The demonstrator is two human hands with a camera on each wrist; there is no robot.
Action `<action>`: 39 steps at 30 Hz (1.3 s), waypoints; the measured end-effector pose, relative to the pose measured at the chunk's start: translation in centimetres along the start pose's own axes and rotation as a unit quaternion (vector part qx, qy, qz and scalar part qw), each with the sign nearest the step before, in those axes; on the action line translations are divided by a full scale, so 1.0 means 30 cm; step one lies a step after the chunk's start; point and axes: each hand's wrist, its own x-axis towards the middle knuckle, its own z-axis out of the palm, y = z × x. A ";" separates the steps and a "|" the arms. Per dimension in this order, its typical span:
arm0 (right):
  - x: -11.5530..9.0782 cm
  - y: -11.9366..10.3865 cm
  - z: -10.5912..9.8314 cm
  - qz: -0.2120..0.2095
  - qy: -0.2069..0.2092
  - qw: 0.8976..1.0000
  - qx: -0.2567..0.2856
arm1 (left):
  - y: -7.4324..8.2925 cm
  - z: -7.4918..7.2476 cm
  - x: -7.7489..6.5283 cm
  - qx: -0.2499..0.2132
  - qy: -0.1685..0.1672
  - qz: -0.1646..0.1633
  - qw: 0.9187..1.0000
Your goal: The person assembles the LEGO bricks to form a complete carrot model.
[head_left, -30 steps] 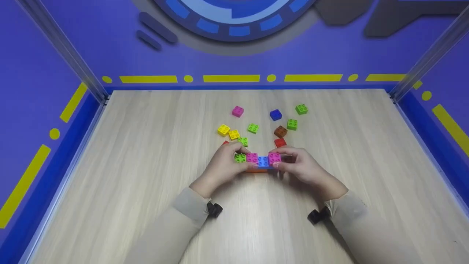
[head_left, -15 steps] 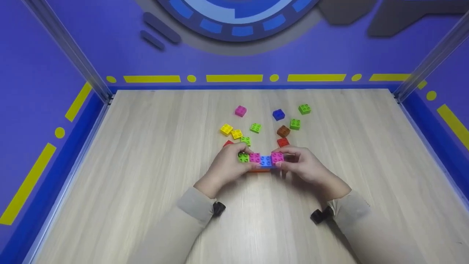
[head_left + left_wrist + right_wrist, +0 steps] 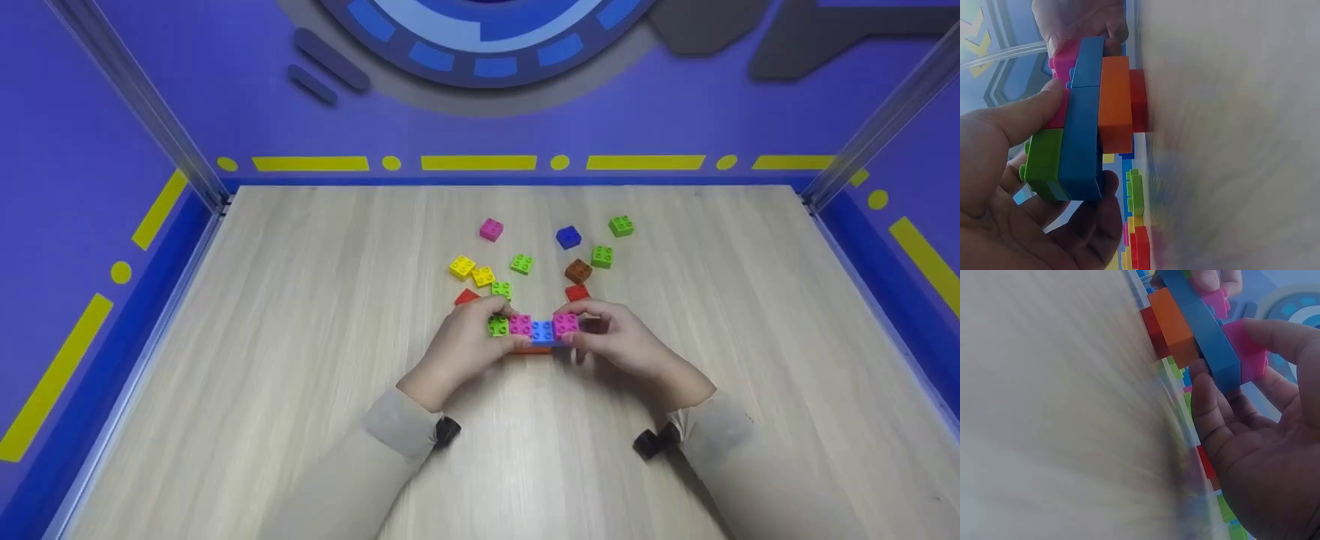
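Observation:
A stack of toy building bricks stands between both hands: a red brick (image 3: 1139, 101) at the bottom, an orange brick (image 3: 1115, 107) over it, then a row of blue bricks (image 3: 541, 331). On top of the row sit a green brick (image 3: 498, 325), a pink brick (image 3: 520, 324) and a second pink brick (image 3: 565, 325) at the right end. My left hand (image 3: 463, 346) grips the stack's left end, thumb against the pink brick and fingers under the blue row. My right hand (image 3: 631, 343) pinches the right pink brick, with other fingers beneath the blue end.
Loose bricks lie beyond the hands: two yellow bricks (image 3: 462, 268), several green bricks (image 3: 522, 263), a pink one, a dark blue brick (image 3: 568, 237), a brown brick (image 3: 578, 271) and two red bricks (image 3: 577, 292). Blue panels (image 3: 480, 135) wall the wooden table (image 3: 315, 300) at back and sides.

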 end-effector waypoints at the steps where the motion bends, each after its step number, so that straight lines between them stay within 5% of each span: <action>1: 0.000 0.001 0.000 -0.004 -0.002 1.000 -0.001 | -0.001 0.001 -0.001 0.001 0.000 0.002 1.000; 7: 0.007 0.012 -0.017 -0.021 0.027 0.999 -0.026 | 0.002 0.002 -0.002 0.009 0.000 -0.001 1.000; 13: 0.026 0.022 -0.049 -0.001 0.106 0.994 0.002 | 0.006 0.000 -0.004 0.020 -0.001 -0.002 1.000; 19: 0.058 0.031 -0.111 0.011 0.245 0.969 0.012 | 0.009 -0.003 -0.001 0.022 -0.006 -0.008 1.000; 22: 0.076 0.039 -0.151 0.028 0.279 0.960 -0.020 | 0.010 -0.005 0.000 0.021 -0.009 -0.017 1.000; 39: 0.167 0.091 -0.200 0.017 0.258 0.945 -0.200 | 0.007 -0.005 -0.004 0.018 -0.003 -0.009 1.000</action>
